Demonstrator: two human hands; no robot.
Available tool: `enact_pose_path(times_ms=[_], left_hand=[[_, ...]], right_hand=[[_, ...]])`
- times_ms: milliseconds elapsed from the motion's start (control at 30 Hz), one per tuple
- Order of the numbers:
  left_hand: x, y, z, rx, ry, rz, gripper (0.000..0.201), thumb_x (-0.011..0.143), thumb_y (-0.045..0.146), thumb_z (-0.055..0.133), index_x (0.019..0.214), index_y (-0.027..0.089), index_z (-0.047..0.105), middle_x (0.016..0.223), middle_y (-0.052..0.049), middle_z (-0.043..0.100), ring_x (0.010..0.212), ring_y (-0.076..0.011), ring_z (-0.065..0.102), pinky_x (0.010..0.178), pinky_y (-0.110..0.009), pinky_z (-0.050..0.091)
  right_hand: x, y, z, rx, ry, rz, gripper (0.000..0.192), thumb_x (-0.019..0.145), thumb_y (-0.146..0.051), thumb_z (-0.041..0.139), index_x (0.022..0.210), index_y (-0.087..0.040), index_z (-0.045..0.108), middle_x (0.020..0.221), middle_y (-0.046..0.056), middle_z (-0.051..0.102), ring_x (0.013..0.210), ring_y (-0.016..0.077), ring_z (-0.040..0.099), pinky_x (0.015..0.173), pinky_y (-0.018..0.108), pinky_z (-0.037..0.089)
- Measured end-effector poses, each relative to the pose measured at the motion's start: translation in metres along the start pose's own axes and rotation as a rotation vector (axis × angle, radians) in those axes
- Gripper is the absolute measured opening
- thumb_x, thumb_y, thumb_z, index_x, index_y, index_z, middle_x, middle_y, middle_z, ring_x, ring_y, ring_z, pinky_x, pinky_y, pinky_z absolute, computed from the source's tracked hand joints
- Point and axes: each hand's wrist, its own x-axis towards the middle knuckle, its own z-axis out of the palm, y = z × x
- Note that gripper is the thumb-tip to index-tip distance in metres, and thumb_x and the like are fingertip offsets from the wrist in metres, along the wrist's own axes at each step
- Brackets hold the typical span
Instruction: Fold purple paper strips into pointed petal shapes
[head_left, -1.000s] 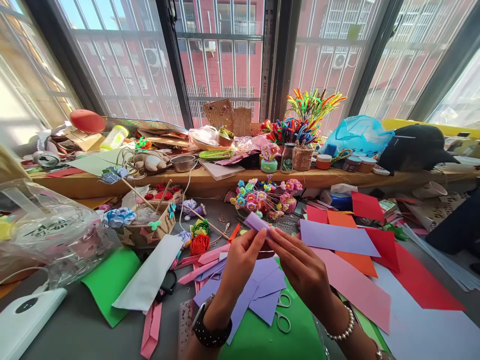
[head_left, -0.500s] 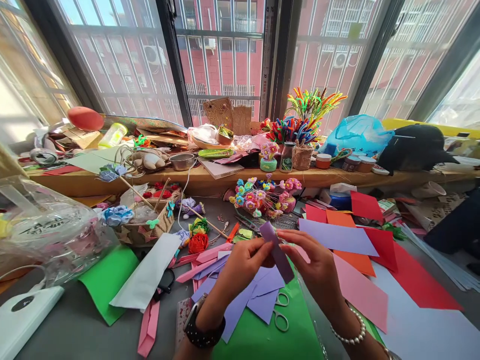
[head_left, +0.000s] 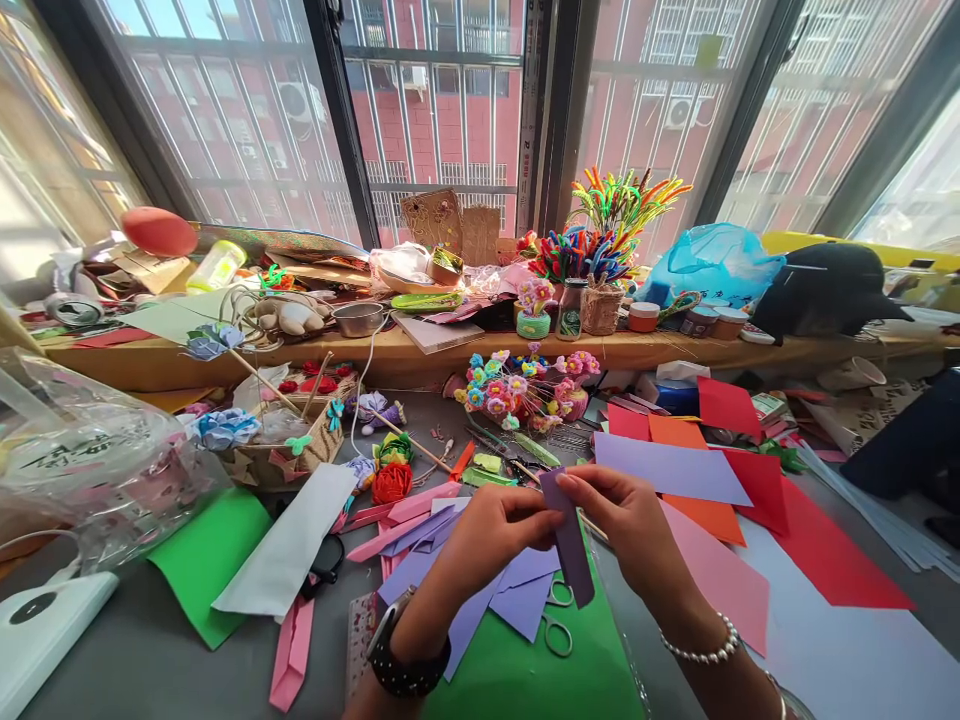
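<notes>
Both hands pinch purple strip [head_left: 570, 545].

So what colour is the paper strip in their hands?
Purple; the paper strip shows best in the head view.

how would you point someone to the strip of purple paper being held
Start at the green sheet at the near edge of the table, just in front of the person. Above it, the left hand and right hand meet on a purple paper strip. Unlike the paler purple sheets lying flat below, it is narrow, darker and hangs upright in the air.
</notes>
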Motion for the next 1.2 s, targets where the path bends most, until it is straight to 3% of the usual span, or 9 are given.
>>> enact_pose_path(times_ms=[533, 733, 833, 967, 1200], left_hand=[[-0.001, 0.001, 0.002, -0.047, -0.004, -0.023, 0.023, 0.07, 0.032, 0.057, 0.07, 0.012, 0.068, 0.065, -0.004, 0.064, 0.064, -0.0168, 0.061, 0.062, -0.026, 0.048], [0.001, 0.0, -0.001, -0.069, 0.051, -0.018, 0.023, 0.07, 0.032, 0.058, 0.069, 0.011, 0.068, 0.063, -0.004, 0.065, 0.064, -0.0173, 0.062, 0.064, -0.028, 0.051], [0.001, 0.003, -0.005, -0.139, 0.134, -0.022, 0.021, 0.068, 0.031, 0.06, 0.069, 0.011, 0.068, 0.064, -0.004, 0.065, 0.064, -0.017, 0.062, 0.066, -0.028, 0.051], [0.001, 0.006, -0.008, -0.211, 0.228, -0.003, 0.019, 0.066, 0.029, 0.063, 0.06, 0.011, 0.067, 0.06, -0.003, 0.064, 0.061, -0.0151, 0.061, 0.065, -0.026, 0.052], [0.001, 0.005, -0.009, -0.25, 0.238, -0.021, 0.019, 0.064, 0.029, 0.065, 0.058, 0.011, 0.065, 0.057, -0.001, 0.063, 0.058, -0.0144, 0.061, 0.064, -0.027, 0.052]], right_hand=[[-0.001, 0.0, 0.002, -0.033, 0.041, -0.017, 0.023, 0.071, -0.037, 0.059, 0.072, -0.016, 0.067, 0.067, 0.002, 0.065, 0.064, 0.0145, 0.057, 0.058, 0.023, 0.044], [0.002, 0.0, -0.001, -0.1, 0.043, -0.065, 0.025, 0.071, -0.039, 0.058, 0.076, -0.016, 0.066, 0.071, 0.003, 0.066, 0.065, 0.016, 0.059, 0.056, 0.023, 0.046], [0.004, -0.003, -0.007, -0.207, -0.008, -0.09, 0.026, 0.069, -0.04, 0.059, 0.078, -0.016, 0.066, 0.075, 0.005, 0.067, 0.068, 0.0169, 0.061, 0.056, 0.023, 0.047], [0.003, -0.008, -0.014, -0.365, -0.131, -0.066, 0.026, 0.069, -0.04, 0.058, 0.068, -0.016, 0.067, 0.063, 0.003, 0.066, 0.057, 0.0151, 0.058, 0.048, 0.021, 0.043], [0.001, -0.011, -0.012, -0.46, -0.191, -0.055, 0.029, 0.069, -0.042, 0.057, 0.062, -0.016, 0.067, 0.055, 0.001, 0.062, 0.05, 0.0125, 0.051, 0.044, 0.02, 0.036]])
